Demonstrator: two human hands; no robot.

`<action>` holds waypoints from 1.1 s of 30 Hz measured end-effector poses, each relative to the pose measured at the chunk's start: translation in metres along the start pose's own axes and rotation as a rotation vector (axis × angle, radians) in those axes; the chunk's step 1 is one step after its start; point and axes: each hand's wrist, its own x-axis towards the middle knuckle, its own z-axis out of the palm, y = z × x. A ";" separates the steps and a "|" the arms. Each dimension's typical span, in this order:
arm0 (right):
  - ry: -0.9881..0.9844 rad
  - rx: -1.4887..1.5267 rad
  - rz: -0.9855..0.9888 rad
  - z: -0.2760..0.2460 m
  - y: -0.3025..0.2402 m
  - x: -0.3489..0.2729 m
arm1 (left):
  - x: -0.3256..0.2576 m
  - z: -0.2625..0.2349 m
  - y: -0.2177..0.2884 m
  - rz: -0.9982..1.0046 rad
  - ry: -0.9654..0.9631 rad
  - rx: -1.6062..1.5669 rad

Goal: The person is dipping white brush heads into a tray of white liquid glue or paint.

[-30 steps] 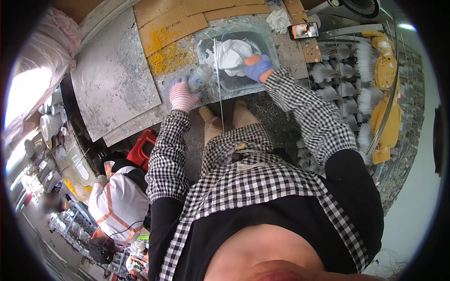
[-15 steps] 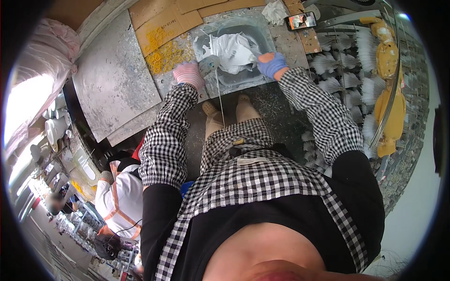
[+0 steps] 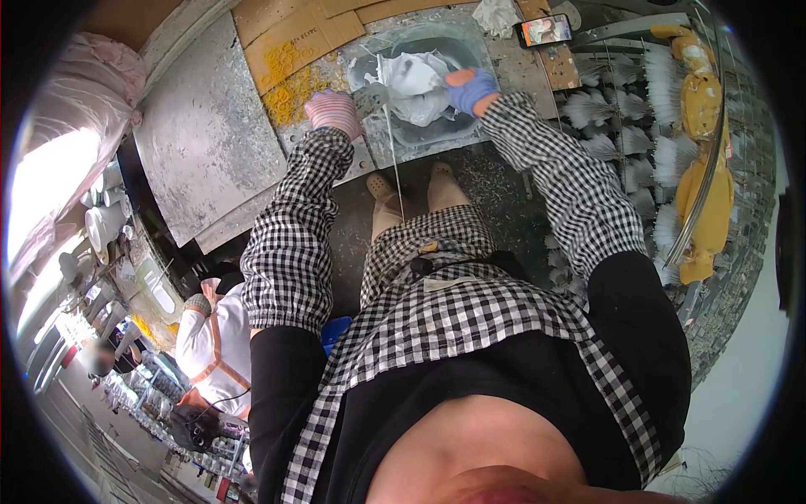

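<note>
A translucent basin (image 3: 463, 55) on the worktable holds a crumpled white plastic bag (image 3: 416, 74). My right hand (image 3: 473, 92), in a blue fingerless glove, is curled at the basin's right side, its bare thumb close to the bag; what it grips, if anything, is hidden. To the left of the basin, my left hand (image 3: 331, 112), in a pink-and-white striped glove, is closed, with a translucent greyish piece beside its fingers that I cannot identify. A thin pale strand (image 3: 393, 151) runs from near the basin's left part down toward my apron.
Yellow rubber bands (image 3: 294, 105) lie on cardboard (image 3: 315, 38) at the left. A grey metal sheet (image 3: 201, 126) covers the table beyond. Crumpled tissue (image 3: 495, 17) and a phone (image 3: 544, 31) sit at the back. White bristle bundles (image 3: 663, 113) hang at right; another person (image 3: 214, 336) works at lower left.
My right hand has moved left and slightly farther away, in over the basin's right side. The white bag has shifted and looks more bunched. My left hand has moved slightly left and away.
</note>
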 end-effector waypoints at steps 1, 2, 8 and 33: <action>-0.031 -0.014 0.012 -0.005 0.003 -0.014 | 0.001 0.003 -0.001 -0.002 -0.002 -0.005; -0.032 -0.015 0.012 -0.009 0.008 -0.026 | 0.001 0.004 0.000 0.003 0.036 -0.001; -0.053 0.024 0.167 -0.027 0.037 -0.080 | 0.012 0.007 0.008 0.017 0.059 -0.019; 0.076 0.146 0.186 0.008 0.030 -0.029 | 0.008 -0.013 0.021 0.068 0.044 0.052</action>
